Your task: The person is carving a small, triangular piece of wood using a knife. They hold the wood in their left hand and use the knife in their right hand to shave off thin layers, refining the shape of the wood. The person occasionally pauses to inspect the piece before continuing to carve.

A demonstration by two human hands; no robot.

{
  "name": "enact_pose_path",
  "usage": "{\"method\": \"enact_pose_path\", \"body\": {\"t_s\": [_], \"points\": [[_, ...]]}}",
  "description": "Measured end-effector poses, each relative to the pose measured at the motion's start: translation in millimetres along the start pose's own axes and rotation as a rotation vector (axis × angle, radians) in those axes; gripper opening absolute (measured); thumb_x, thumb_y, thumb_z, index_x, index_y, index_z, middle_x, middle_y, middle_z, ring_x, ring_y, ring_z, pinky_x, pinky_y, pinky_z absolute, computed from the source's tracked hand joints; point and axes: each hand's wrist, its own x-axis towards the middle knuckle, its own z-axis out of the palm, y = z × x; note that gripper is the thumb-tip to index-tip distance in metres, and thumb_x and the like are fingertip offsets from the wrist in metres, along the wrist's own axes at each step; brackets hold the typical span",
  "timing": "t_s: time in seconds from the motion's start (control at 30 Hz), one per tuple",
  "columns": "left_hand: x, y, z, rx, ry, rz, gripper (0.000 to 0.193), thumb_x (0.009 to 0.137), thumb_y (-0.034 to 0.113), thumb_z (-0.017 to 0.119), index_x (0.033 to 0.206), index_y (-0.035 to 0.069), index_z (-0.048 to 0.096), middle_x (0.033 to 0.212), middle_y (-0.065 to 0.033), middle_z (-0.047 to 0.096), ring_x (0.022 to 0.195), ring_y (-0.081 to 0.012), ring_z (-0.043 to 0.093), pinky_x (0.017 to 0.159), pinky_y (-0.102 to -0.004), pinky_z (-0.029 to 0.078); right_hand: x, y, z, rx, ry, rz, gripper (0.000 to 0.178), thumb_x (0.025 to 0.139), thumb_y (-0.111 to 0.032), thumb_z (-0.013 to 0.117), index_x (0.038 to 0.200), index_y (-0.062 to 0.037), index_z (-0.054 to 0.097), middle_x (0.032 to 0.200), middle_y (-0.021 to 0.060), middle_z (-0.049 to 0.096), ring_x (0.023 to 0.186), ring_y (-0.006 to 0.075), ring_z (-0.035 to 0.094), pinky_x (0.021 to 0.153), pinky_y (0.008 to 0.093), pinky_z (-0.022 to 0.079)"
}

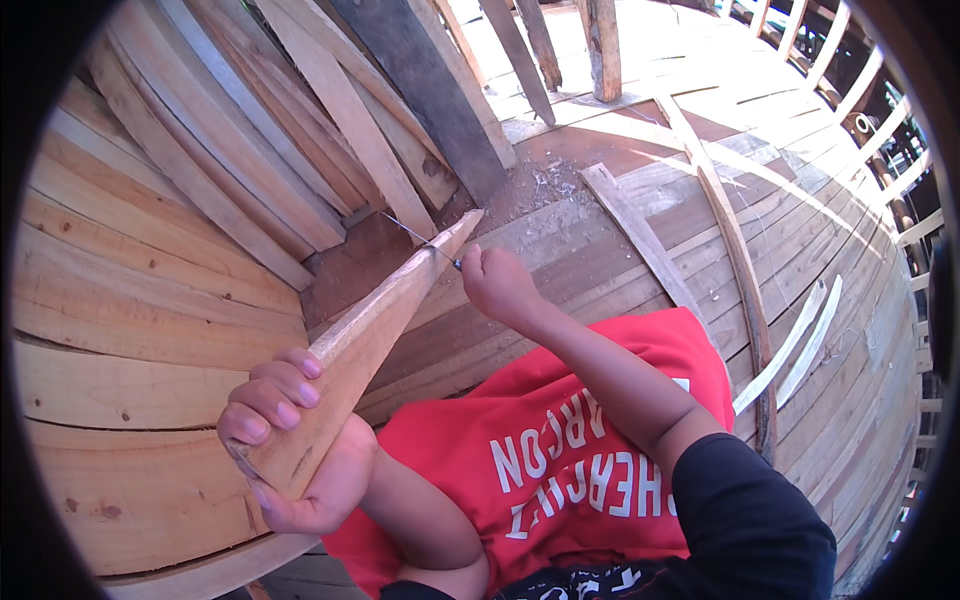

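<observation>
My left hand (pixel 300 440) is wrapped round the wide end of a light-brown wooden board (pixel 365 350). The board tapers to a point and slants away from me, up and to the right. Closed beside its narrow end is my right hand (pixel 500 290), gripping a thin-bladed knife (pixel 415 232). Only a short dark bit of the handle shows at my fist; the rest is hidden. The slim blade lies across the board's upper edge near the tip, its end reaching past the left side.
Curved wooden planks (pixel 130 360) form a wall at the left. Upright boards (pixel 230 130) and a dark post (pixel 430 90) stand ahead. Shavings (pixel 555 185) litter the plank floor (pixel 640 280). Long strips (pixel 720 210) lie at the right. A red cloth (pixel 450 440) covers my lap.
</observation>
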Motion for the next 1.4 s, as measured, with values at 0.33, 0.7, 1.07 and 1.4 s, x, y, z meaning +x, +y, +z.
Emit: {"method": "enact_pose_path", "body": {"t_s": [0.33, 0.7, 1.07, 1.4], "points": [[-1, -1, -1, -0.022, 0.077, -0.009, 0.038, 0.076, 0.041, 0.050, 0.093, 0.008, 0.045, 0.079, -0.0071, 0.042, 0.075, -0.0217, 0.042, 0.079, -0.0415, 0.036, -9, -10, 5, -0.024, 0.078, -0.168, 0.053, 0.096, -0.027, 0.035, 0.060, 0.0020, 0.061, 0.059, 0.0248, 0.058, 0.061, 0.0462, 0.060, 0.066, 0.0537, 0.049], [-5, 0, -7, -0.009, 0.015, 0.005, 0.040, 0.078, 0.043, 0.049, 0.096, 0.007, 0.048, 0.080, -0.0075, 0.046, 0.075, -0.0224, 0.044, 0.077, -0.0414, 0.037, -33, -43, -17, -0.116, -0.036, -0.214, 0.054, 0.098, -0.030, 0.034, 0.064, 0.0017, 0.063, 0.062, 0.0248, 0.060, 0.064, 0.0456, 0.061, 0.067, 0.0545, 0.049], [-8, 3, 10, 0.056, -0.098, 0.008, 0.039, 0.080, 0.044, 0.047, 0.095, 0.008, 0.048, 0.080, -0.0068, 0.046, 0.074, -0.0220, 0.045, 0.075, -0.0416, 0.037, -24, -36, -23, -0.067, -0.095, -0.117, 0.055, 0.099, -0.031, 0.032, 0.070, 0.0039, 0.063, 0.073, 0.0285, 0.063, 0.073, 0.0458, 0.063, 0.073, 0.0549, 0.049], [-4, 0, -5, -0.007, -0.140, -0.006, 0.039, 0.079, 0.044, 0.048, 0.095, 0.009, 0.049, 0.080, -0.0060, 0.048, 0.075, -0.0214, 0.044, 0.076, -0.0407, 0.036, -24, -31, -18, -0.035, -0.031, -0.227, 0.056, 0.098, -0.030, 0.032, 0.061, 0.0034, 0.058, 0.058, 0.0261, 0.056, 0.063, 0.0470, 0.058, 0.067, 0.0533, 0.047]]}}
